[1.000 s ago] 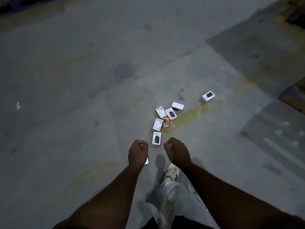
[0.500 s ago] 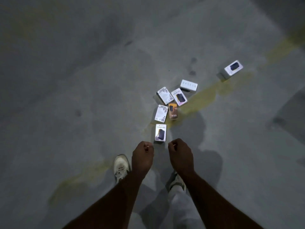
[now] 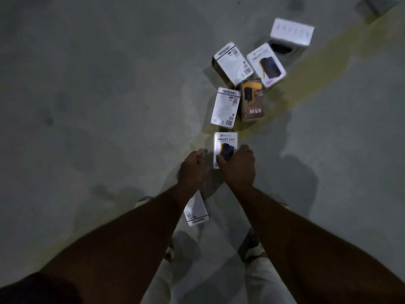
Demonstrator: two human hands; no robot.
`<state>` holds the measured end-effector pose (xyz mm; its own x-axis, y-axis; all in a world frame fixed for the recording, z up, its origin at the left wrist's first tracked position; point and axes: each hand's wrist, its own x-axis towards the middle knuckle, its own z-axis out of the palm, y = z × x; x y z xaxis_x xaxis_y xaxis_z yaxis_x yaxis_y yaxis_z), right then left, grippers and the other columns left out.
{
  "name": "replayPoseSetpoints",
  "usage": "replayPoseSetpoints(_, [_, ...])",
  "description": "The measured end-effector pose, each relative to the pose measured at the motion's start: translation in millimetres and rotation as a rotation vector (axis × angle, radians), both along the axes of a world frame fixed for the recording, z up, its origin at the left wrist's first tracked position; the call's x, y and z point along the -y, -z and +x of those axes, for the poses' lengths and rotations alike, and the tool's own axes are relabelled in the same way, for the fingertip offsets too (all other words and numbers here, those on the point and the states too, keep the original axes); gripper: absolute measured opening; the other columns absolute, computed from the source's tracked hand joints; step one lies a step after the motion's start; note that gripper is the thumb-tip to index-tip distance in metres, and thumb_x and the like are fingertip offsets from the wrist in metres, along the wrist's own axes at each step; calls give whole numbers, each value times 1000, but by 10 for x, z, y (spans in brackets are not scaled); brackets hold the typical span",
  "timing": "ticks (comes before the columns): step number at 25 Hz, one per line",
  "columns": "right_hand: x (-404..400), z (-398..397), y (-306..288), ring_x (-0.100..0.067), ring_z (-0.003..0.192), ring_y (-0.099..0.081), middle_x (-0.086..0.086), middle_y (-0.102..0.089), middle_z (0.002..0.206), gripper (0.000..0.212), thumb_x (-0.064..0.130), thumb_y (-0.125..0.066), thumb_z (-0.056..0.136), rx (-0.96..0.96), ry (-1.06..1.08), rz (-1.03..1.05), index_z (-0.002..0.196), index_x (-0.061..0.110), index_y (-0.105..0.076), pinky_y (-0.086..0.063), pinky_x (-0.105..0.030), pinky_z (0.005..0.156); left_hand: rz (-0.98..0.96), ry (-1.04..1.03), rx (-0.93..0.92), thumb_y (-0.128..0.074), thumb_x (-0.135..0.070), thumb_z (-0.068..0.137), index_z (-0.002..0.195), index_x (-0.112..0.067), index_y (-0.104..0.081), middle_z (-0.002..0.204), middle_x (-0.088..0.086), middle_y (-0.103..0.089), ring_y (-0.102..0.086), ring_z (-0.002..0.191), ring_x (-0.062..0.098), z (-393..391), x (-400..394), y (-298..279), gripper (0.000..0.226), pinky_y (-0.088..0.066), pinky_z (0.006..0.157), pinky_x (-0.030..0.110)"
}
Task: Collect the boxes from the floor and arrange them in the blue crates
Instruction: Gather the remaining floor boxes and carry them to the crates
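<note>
While both arms reach down toward the grey concrete floor, the left hand is curled into a loose fist that holds nothing visible, and the right hand is curled over the near end of a white "HALLEY 20K" box; whether its fingers actually grip that box or only hover over it cannot be told from this angle. That box lies flat on the floor just beyond the hands. Past it, a white box with barcodes lies beside a brown box marked "65W", the two nearly touching. Farther out, another white barcode box and a second white box with a dark device pictured on it sit side by side, and a plain white box stands at the far end, by a faded yellow painted line that runs diagonally across the floor. One more white box lies partly hidden under the left forearm, near the person's feet. No blue crate appears in the view.
</note>
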<state>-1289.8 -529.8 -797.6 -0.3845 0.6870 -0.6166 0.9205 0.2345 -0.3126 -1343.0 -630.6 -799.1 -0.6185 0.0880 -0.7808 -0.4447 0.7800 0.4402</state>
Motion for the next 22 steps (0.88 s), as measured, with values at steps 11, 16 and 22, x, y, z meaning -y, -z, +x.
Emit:
replayPoseSetpoints(11, [134,-57,331,-26,109,-62,-8,-60,118,79,54,-79,67,-145,137,-178,125,12,-46,-53,-41,86,265,-370,295,-75,-45,83,115,-16,-70,107,3,-76,-72,89,14,-224,25,319,43,-56,67,24])
replayPoseSetpoints(16, [338,234,-84,2,92,-64,13,-64,102,30,37,-70,87,-405,118,-458,112,29,-55,-48,-14,75,316,-506,295,-81,-37,79,119,-11,-70,108,14,-76,-73,96,31,-156,178,116,49,-62,71,39])
replayPoseSetpoints(22, [519,697,81,-26,99,-64,-6,-65,96,35,23,-56,96,-79,95,-402,125,5,-51,-39,-24,79,195,-682,274,-71,-42,87,106,-18,-73,108,10,-74,-68,105,33,149,904,59,31,-52,98,57])
